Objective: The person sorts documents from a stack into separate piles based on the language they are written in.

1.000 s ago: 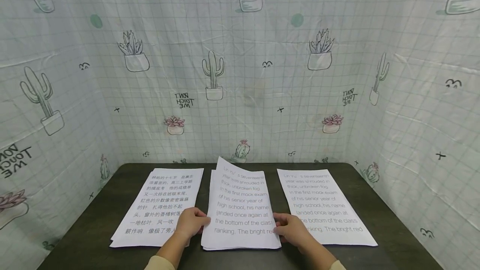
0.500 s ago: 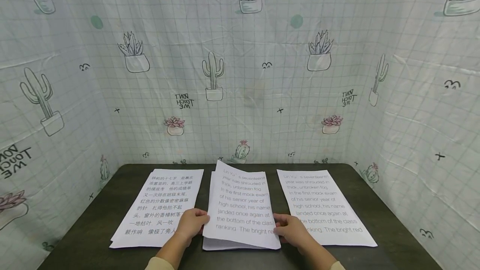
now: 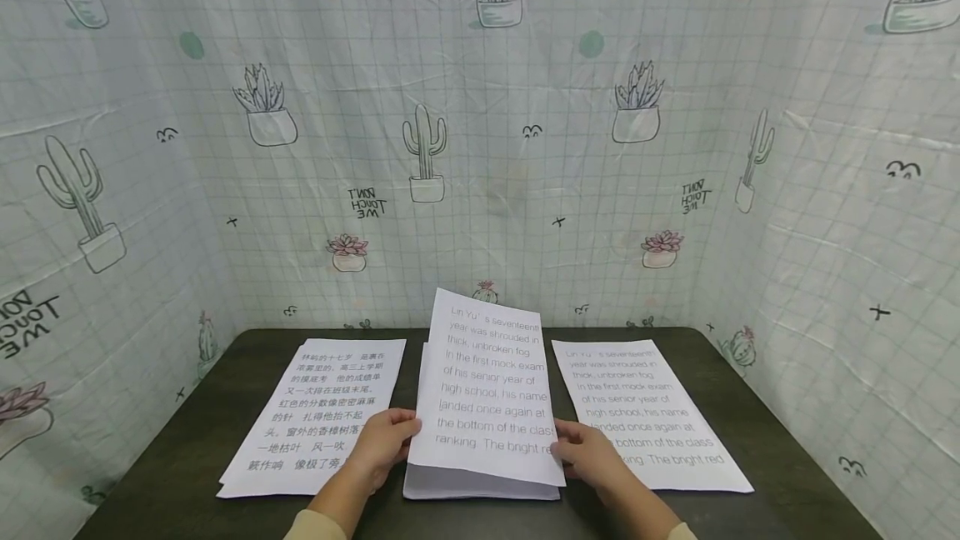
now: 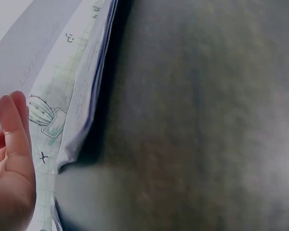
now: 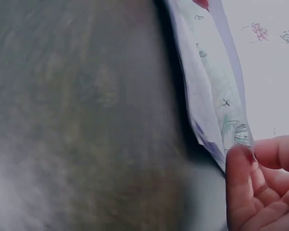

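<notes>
Head view: a dark surface stands inside a cloth backdrop printed with cacti and a pale grid. On its left lies a sheet of Chinese text, on its right a sheet of English text, each flat; the left forearm crosses the near corner of the Chinese sheet, and the right hand covers part of the English sheet's near left edge. Between them sits a middle stack of paper, its near edge showing under the raised top sheet. That sheet is white, printed with large grey English lines, and tilts up off the stack with its far edge highest. The left hand pinches its left edge near the bottom, thumb on the printed face; the right hand pinches its right edge at about the same height. In the wrist views the fingers lie against the paper edges, the surface blurred beyond
</notes>
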Demonstrator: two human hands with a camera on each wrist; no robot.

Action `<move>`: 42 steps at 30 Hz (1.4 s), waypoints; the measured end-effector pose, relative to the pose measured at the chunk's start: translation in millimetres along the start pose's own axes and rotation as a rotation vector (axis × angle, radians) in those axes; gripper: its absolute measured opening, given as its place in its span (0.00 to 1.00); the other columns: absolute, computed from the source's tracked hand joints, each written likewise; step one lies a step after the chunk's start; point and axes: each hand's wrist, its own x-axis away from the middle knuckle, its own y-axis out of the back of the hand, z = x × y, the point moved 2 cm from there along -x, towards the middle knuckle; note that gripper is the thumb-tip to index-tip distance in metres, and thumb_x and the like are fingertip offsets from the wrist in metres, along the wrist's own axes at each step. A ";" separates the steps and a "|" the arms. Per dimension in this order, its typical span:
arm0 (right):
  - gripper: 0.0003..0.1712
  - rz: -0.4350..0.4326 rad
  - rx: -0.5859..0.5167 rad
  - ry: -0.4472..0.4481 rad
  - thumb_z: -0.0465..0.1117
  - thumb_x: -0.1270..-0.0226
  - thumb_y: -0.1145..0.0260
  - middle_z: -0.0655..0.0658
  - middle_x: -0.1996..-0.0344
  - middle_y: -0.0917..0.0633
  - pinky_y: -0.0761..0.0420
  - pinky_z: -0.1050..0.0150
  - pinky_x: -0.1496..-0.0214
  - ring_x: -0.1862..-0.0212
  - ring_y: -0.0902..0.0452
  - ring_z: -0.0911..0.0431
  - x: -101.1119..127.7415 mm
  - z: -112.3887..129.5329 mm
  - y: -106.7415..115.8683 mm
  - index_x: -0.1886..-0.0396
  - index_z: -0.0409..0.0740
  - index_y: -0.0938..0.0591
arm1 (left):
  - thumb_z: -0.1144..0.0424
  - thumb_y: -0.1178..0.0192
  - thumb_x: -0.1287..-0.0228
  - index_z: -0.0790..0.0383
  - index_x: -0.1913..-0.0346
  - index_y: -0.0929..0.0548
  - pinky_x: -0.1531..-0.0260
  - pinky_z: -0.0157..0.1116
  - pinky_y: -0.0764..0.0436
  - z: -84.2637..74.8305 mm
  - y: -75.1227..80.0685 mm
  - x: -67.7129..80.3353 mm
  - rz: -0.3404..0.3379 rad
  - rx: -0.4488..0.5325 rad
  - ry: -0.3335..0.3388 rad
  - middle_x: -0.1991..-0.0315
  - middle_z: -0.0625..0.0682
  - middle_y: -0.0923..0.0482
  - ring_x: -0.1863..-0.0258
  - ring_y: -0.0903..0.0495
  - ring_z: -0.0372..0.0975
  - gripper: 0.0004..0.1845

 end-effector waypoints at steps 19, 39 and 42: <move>0.29 -0.091 -0.105 -0.023 0.31 0.32 0.46 0.39 0.58 0.16 0.20 0.65 0.68 0.65 0.19 0.57 3.9 -5.9 66.8 0.31 0.26 0.34 | 0.75 0.45 0.46 0.76 0.38 0.28 0.67 0.36 0.15 -27.7 -59.5 -10.6 0.179 0.037 -0.050 0.59 0.59 0.18 0.70 0.17 0.38 0.28; 0.33 -0.138 -0.090 -0.062 0.33 0.30 0.46 0.47 0.60 0.16 0.18 0.65 0.66 0.65 0.20 0.62 16.3 -30.8 134.6 0.29 0.24 0.41 | 0.77 0.43 0.47 0.73 0.39 0.26 0.64 0.39 0.13 -35.5 -134.5 -16.4 0.243 0.093 -0.019 0.59 0.60 0.17 0.68 0.16 0.40 0.28; 0.33 -0.130 -0.083 -0.059 0.33 0.29 0.46 0.48 0.61 0.16 0.18 0.65 0.66 0.65 0.20 0.61 19.2 -32.6 143.9 0.28 0.24 0.43 | 0.77 0.43 0.47 0.73 0.39 0.25 0.66 0.37 0.14 -36.6 -143.5 -13.4 0.242 0.090 -0.017 0.60 0.59 0.17 0.70 0.17 0.40 0.28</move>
